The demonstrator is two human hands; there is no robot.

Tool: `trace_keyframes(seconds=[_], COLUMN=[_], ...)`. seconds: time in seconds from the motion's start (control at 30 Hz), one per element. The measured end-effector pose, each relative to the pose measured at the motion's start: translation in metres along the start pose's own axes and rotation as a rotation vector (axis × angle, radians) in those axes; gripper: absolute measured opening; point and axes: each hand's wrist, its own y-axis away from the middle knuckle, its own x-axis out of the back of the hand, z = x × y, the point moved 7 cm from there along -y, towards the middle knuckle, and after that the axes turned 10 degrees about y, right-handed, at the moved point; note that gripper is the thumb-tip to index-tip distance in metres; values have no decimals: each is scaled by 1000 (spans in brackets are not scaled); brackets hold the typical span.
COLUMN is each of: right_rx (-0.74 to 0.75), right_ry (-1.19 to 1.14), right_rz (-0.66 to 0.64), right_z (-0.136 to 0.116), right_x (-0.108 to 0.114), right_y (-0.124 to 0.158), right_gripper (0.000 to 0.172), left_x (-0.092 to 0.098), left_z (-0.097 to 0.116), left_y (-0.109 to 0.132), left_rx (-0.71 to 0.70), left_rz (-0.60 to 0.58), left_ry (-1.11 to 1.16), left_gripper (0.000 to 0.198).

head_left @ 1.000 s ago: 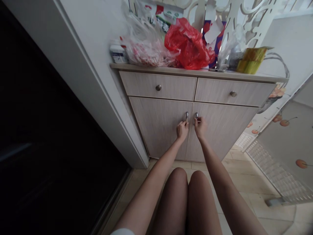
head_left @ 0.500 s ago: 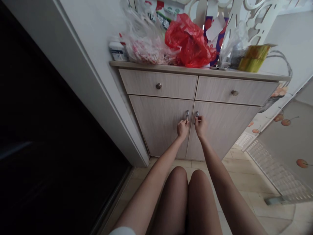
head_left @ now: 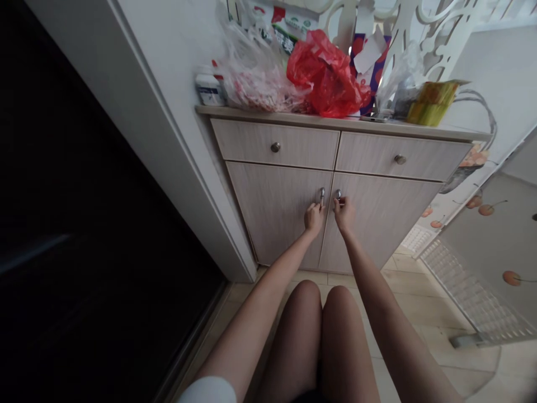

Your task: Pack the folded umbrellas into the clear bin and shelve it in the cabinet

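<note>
I crouch in front of a low wood-grain cabinet (head_left: pixel 277 224) with two doors and two drawers. My left hand (head_left: pixel 314 218) is closed round the metal handle (head_left: pixel 321 196) of the left door. My right hand (head_left: pixel 344 215) is closed round the handle (head_left: pixel 338 195) of the right door (head_left: pixel 386 218). Both doors are closed. My knees (head_left: pixel 323 302) show below, between my arms.
Two drawers with round knobs (head_left: pixel 275 147) (head_left: pixel 400 159) sit above the doors. On the top stand a red plastic bag (head_left: pixel 327 75), a clear bag (head_left: pixel 260 84), a white container (head_left: pixel 208 89) and a yellow-green pack (head_left: pixel 432 101). A white door frame (head_left: pixel 168 145) and dark opening lie left; tiled floor (head_left: pixel 419 302) right.
Both hands stay on the door handles and the doors remain closed. Only the camera view has shifted slightly.
</note>
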Motion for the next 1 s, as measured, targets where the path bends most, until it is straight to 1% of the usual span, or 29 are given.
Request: trace_keyframes(seconds=[0.07,0.13,0.2,0.23,0.27,0.3,0.4,0.47,0.5,0.53,0.57,0.6,0.67,0.73,0.83,0.9,1.0], right_rx=[-18,-50,-89,-113,-139,-172,-330,-465,-516,-554,-574,-578,-557,-516,-453,-416,-384], right_ry=[-31,-99,-199,-252,-303,-351,-431,-526,-609,-708,-816,-921,-1093,-1203,-1299,-1349,-1404], right_rz=[-46,-81,-97,-114,-146,-198,-396,-513,-560,-601,-627,-639,-639,-640,-650,-638,-620], right_z=[0,3,10,16,24,33,64,78,79,75,67,56,31,8,-18,-28,-32], right_x=[3,10,22,29,35,40,48,52,54,57,61,66,74,78,74,69,61], right_y=[-3,-3,7,17,30,48,113,154,168,177,180,177,161,138,113,105,102], right_gripper=[51,57,71,76,79,78,70,72,76,83,89,95,101,96,82,73,67], left_x=[4,13,26,32,36,37,28,22,22,24,27,33,44,53,56,53,45], left_z=[1,1,-5,-13,-23,-34,-65,-74,-74,-71,-65,-57,-37,-17,8,18,22], left_y=[-3,-2,8,18,33,52,121,163,177,186,189,188,174,155,127,114,105], left_rx=[37,68,127,181,257,343,604,723,755,764,751,719,634,570,506,475,460], left_rz=[-32,-36,-7,-3,-15,-52,-221,-313,-337,-338,-318,-283,-205,-154,-123,-109,-96], left_ry=[-10,22,134,225,336,463,889,1157,1280,1393,1491,1570,1658,1664,1626,1625,1649], left_gripper=[16,15,24,30,34,38,51,56,57,57,56,55,53,50,47,46,48])
